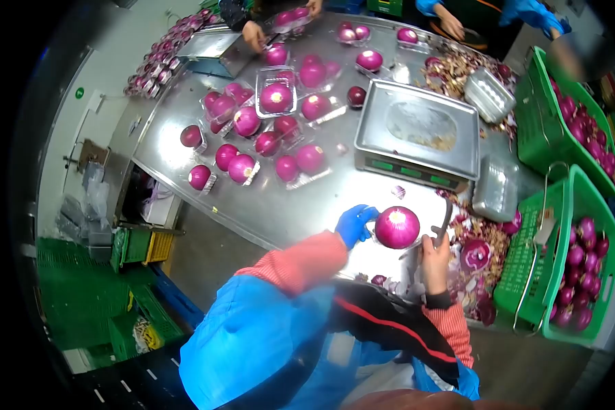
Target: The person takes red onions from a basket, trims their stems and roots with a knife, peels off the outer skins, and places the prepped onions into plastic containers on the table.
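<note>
A large peeled red onion (397, 227) stands on the steel table in front of me, its pale cut end facing up. My left hand (354, 226), in a blue glove, is at the onion's left side, thumb and forefinger apart and close to its edge; I cannot tell whether they touch it. To the right of the onion, my bare right hand (436, 263) is closed around a knife (445, 222) with a dark blade pointing up and away from me. Onion skins (499, 242) and a cut red onion piece (475, 255) lie right of that hand.
A weighing scale (417, 133) stands ahead, with clear plastic trays (495, 188) beside it. Two green crates (533, 253) of red onions line the right edge. Several packed onions (241, 168) cover the table's left half. Across the table are co-workers' hands (254, 37).
</note>
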A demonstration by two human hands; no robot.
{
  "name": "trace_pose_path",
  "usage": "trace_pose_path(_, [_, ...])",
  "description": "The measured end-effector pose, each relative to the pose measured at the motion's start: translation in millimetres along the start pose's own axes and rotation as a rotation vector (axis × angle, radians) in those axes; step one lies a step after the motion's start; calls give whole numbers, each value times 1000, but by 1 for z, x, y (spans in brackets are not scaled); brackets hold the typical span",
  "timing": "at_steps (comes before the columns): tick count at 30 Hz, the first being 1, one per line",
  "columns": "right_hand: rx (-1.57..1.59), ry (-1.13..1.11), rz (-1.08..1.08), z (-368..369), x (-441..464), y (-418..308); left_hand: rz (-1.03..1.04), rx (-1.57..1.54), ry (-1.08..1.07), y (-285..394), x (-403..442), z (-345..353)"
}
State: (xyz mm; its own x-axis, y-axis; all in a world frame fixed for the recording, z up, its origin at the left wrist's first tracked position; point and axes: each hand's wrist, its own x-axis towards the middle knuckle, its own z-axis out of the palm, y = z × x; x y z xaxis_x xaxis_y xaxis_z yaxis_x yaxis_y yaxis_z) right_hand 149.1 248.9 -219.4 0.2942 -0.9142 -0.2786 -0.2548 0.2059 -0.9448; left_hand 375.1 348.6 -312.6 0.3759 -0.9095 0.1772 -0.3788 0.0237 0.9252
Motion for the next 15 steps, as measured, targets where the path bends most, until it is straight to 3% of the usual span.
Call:
trace_pose_path(1, [52,-38,92,5,-15,-35,57,-4,-8,-6,5,-13])
trace_pose_path(2, [55,-42,42,11,-12,-33,98,-25,-19,0,19,-34])
trace_pose_path(4, [-47,-93,-81,19,-17,-43,-202,-350,57,33,45,-81])
trace_pose_path(5, [-64,-115,-117,27,-19,-50,-545,-656,143,98,64,-114])
trace_pose_path(6, [12,-162,-14,36,-20,-59,-401,-412,233,97,79,-134])
trace_pose_path(8, [-4,-177,40,53,-22,-64,-345,-422,344,108,120,-188])
trace_pose_path(9, [-7,-192,52,59,-22,-61,-431,-682,367,117,144,-223])
trace_pose_path(10, [-37,-180,-71,66,-17,-40,-360,-708,451,98,164,-253])
trace_pose_path(11, [29,-203,72,68,-18,-33,-287,-733,534,78,183,-281])
trace_pose_path(13, [9,-204,100,79,-18,-15,-259,-561,746,66,218,-333])
trace_pose_path(15, [-15,-232,136,88,-23,-28,-177,-691,769,1,254,-397])
